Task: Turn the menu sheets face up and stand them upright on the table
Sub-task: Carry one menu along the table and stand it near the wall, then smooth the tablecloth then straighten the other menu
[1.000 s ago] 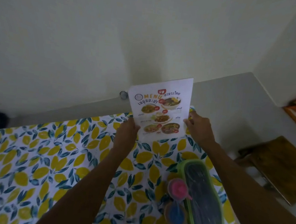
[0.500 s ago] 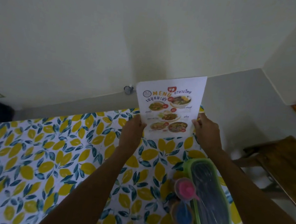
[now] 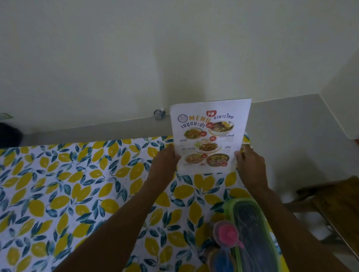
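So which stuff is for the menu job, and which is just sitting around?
For the job: menu sheet, left hand, right hand, table.

Just lying about: green-rimmed box, pink-lidded pot, blue-lidded pot, wooden stool.

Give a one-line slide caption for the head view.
Both hands, left and right, hold the menu upright, printed side facing the camera, on the lemon-print table.

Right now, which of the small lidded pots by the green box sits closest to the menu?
The pink-lidded pot; the blue-lidded pot sits behind it, farther from the menu.
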Action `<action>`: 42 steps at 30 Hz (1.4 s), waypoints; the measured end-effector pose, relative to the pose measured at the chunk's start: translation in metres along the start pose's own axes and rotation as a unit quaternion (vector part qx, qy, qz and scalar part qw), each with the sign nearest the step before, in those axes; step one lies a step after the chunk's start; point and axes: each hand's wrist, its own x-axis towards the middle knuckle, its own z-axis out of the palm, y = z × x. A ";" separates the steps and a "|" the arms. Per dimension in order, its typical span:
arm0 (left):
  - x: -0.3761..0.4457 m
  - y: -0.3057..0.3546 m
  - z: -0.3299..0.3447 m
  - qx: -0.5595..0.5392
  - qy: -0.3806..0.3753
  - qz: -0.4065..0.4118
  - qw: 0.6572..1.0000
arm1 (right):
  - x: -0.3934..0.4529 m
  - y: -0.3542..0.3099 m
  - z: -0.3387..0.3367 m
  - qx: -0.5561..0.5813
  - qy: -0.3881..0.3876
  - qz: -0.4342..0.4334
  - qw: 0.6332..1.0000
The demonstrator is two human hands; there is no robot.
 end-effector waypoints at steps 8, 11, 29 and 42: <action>-0.005 0.000 -0.003 0.016 -0.025 0.000 1.000 | -0.003 -0.010 -0.016 -0.013 -0.056 0.033 0.998; -0.010 0.001 -0.009 0.045 -0.038 -0.002 0.998 | -0.010 -0.017 -0.027 -0.022 -0.070 0.028 0.997; -0.142 -0.105 -0.131 0.260 0.028 0.052 0.964 | -0.139 -0.214 -0.006 -0.214 -0.164 -0.141 0.953; -0.333 -0.351 -0.291 0.255 0.055 -0.073 0.963 | -0.334 -0.446 0.161 -0.227 -0.247 -0.252 0.908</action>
